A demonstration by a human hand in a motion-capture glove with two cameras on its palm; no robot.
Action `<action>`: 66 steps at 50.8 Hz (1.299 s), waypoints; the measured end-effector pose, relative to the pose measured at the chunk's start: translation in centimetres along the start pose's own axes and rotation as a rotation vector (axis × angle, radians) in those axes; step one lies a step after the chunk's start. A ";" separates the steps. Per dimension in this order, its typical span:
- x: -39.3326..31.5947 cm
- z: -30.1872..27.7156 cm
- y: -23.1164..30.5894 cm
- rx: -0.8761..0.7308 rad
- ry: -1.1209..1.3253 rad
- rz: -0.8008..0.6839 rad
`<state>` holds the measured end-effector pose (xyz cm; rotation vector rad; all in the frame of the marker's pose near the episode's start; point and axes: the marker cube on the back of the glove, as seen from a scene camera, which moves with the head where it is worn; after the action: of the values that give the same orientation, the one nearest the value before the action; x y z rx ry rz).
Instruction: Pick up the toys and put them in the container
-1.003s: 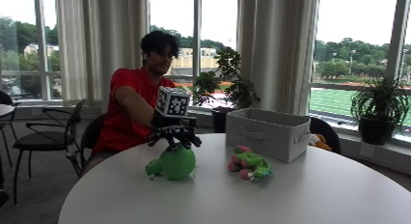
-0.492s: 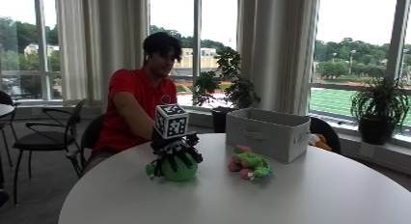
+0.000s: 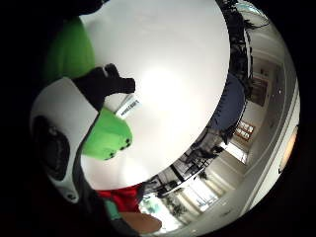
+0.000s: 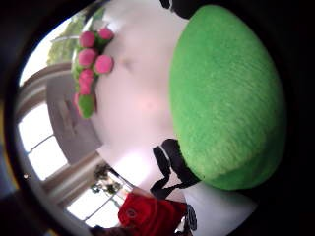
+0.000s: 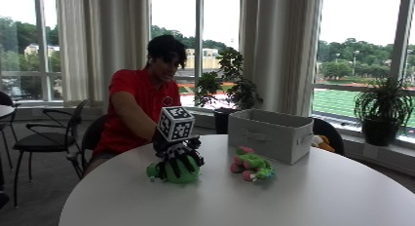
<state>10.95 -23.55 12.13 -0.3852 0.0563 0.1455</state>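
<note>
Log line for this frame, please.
right hand: gripping green plush toy on table | pink-green toy: beside container, untouched

A bright green plush toy [image 5: 174, 170], a green-and-pink toy [image 5: 252, 166], a pale grey container [image 5: 270, 135], a white table [image 5: 272, 201].

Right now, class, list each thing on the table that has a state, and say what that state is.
Hand: on top of the green toy, fingers spread down around it.
Green toy: on the table, under the hand, not lifted.
Green and pink toy: lying on the table beside the box, untouched.
Box: upright on the table, top open; contents not visible.
</note>
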 end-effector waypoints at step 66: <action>-2.5 -0.7 0.9 0.245 0.169 0.052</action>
<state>8.29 -23.31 11.37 -0.1511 0.2487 0.1550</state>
